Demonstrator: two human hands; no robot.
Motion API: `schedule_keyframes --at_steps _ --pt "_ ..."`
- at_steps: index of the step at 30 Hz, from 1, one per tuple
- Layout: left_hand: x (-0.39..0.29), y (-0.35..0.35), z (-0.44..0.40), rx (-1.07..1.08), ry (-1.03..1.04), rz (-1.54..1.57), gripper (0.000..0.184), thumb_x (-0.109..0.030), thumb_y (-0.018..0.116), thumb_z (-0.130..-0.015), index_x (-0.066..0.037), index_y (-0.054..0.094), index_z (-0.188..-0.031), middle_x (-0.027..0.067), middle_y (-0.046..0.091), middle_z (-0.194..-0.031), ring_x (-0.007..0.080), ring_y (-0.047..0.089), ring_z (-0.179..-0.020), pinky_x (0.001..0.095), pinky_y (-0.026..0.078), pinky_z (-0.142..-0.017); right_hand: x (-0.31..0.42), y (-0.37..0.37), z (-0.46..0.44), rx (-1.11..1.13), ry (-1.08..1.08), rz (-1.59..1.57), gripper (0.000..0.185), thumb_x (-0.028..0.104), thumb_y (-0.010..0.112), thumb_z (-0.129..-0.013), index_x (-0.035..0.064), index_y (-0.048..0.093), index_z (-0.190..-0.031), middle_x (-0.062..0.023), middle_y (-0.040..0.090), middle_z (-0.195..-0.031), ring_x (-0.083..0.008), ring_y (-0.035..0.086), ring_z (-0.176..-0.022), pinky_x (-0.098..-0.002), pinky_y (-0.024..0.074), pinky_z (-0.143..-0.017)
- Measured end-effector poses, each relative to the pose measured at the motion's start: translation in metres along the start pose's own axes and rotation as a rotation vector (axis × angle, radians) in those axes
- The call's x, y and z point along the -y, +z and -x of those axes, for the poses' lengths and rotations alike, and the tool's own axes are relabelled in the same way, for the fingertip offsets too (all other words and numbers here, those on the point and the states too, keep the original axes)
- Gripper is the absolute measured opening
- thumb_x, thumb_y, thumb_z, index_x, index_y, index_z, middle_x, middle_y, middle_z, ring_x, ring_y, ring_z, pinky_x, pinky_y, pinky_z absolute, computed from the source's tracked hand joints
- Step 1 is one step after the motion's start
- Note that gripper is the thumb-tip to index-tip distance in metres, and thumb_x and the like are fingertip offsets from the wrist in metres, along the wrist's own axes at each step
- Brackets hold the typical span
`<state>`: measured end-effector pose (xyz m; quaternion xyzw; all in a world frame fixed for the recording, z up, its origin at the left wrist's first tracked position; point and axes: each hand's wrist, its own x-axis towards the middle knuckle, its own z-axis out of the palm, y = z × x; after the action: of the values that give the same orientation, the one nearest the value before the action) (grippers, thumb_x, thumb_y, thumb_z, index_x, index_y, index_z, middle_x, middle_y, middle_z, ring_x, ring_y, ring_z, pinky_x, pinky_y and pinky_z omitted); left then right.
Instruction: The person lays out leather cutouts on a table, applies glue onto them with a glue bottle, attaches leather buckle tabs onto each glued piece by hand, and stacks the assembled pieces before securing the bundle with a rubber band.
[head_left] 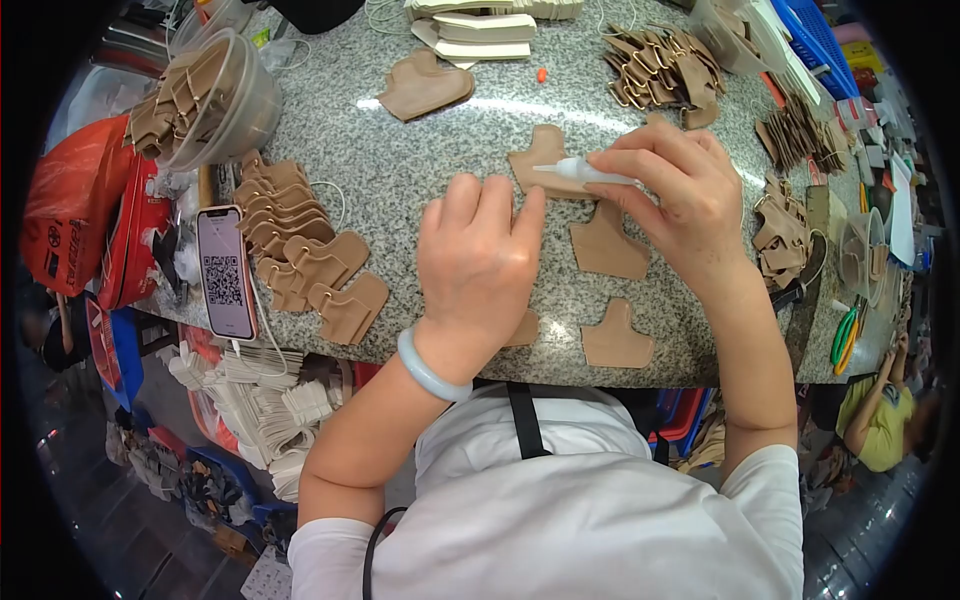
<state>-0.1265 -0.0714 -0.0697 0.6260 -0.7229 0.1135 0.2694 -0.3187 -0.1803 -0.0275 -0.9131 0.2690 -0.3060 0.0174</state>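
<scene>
My right hand point(672, 185) pinches a small white nozzle bottle point(585, 171), its tip pointing left over a tan leather piece point(545, 150). My left hand point(480, 250) lies palm down beside that piece, fingers bent forward and close together; what is under them is hidden. Below the bottle lies another tan piece point(610, 247), partly overlapped by the upper one. Nearer the table edge sits a third tan piece point(618, 335), and part of one more point(524, 330) shows beside my left wrist.
Fanned tan pieces point(290, 215) and a phone point(226, 270) lie left on the speckled table point(430, 140). Round tubs point(240, 100) stand back left. Clasped pieces point(660, 70) are heaped back right. A person in yellow point(885, 425) is far right.
</scene>
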Motion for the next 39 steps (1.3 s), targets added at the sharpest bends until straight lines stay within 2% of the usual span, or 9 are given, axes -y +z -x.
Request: schedule_keyframes --at_steps 5,7,14,19,23,29,39 --pt "0.002 0.004 0.000 0.001 -0.003 0.009 0.022 -0.011 0.082 -0.079 -0.013 0.082 -0.101 0.0001 0.053 -0.081 0.0207 0.055 -0.083 0.0365 0.046 -0.069 0.003 0.009 -0.008 0.020 -0.040 0.015 0.020 0.021 0.087 -0.076 0.0168 0.078 -0.094 0.0054 0.070 -0.089 -0.0161 0.065 -0.076 -0.0330 0.0462 -0.074" --pt "0.002 0.004 0.001 0.011 0.009 0.053 0.026 -0.011 0.071 -0.078 -0.006 0.080 -0.102 0.0042 0.055 -0.084 0.0247 0.056 -0.087 0.0372 0.044 -0.070 0.003 0.011 -0.008 0.042 -0.056 0.025 0.020 0.020 0.087 -0.075 0.0165 0.078 -0.093 0.0057 0.069 -0.089 -0.0166 0.065 -0.076 -0.0328 0.0465 -0.074" --pt "0.004 0.003 0.003 -0.003 0.013 0.069 0.026 -0.010 0.071 -0.078 -0.006 0.080 -0.102 0.0042 0.055 -0.084 0.0246 0.056 -0.088 0.0371 0.043 -0.070 -0.002 -0.014 -0.001 0.089 -0.039 0.101 0.021 0.019 0.087 -0.074 0.0168 0.078 -0.094 0.0056 0.069 -0.089 -0.0166 0.065 -0.076 -0.0330 0.0468 -0.075" --pt "0.003 -0.024 0.009 -0.007 -0.052 0.146 0.019 -0.013 0.080 -0.082 -0.008 0.080 -0.101 0.0020 0.055 -0.083 0.0223 0.054 -0.084 0.0372 0.043 -0.069 0.006 -0.018 -0.004 0.069 0.000 0.019 0.023 0.019 0.087 -0.075 0.0168 0.078 -0.095 0.0046 0.070 -0.090 -0.0165 0.065 -0.075 -0.0332 0.0449 -0.073" --pt "0.011 -0.054 0.035 0.048 -0.142 0.094 0.023 -0.013 0.087 -0.083 -0.011 0.084 -0.106 0.0004 0.055 -0.080 0.0215 0.052 -0.076 0.0380 0.042 -0.068 0.027 -0.005 -0.012 0.075 -0.036 -0.085 0.023 0.019 0.087 -0.074 0.0162 0.078 -0.096 0.0041 0.072 -0.090 -0.0160 0.067 -0.075 -0.0340 0.0460 -0.072" --pt "0.018 -0.049 0.053 0.060 -0.187 0.088 0.024 -0.015 0.085 -0.085 -0.013 0.083 -0.109 -0.0001 0.054 -0.080 0.0212 0.053 -0.078 0.0377 0.042 -0.068 0.050 0.024 -0.025 0.048 -0.122 -0.160 0.022 0.017 0.087 -0.074 0.0152 0.077 -0.094 0.0044 0.071 -0.088 -0.0146 0.067 -0.074 -0.0338 0.0441 -0.070" --pt "0.022 -0.044 0.057 0.043 -0.195 0.124 0.023 -0.015 0.084 -0.085 -0.011 0.083 -0.108 0.0002 0.054 -0.080 0.0217 0.052 -0.078 0.0377 0.043 -0.069 0.059 0.038 -0.031 0.069 -0.191 -0.131 0.023 0.020 0.086 -0.073 0.0136 0.077 -0.093 0.0031 0.068 -0.086 -0.0146 0.066 -0.073 -0.0346 0.0445 -0.070"
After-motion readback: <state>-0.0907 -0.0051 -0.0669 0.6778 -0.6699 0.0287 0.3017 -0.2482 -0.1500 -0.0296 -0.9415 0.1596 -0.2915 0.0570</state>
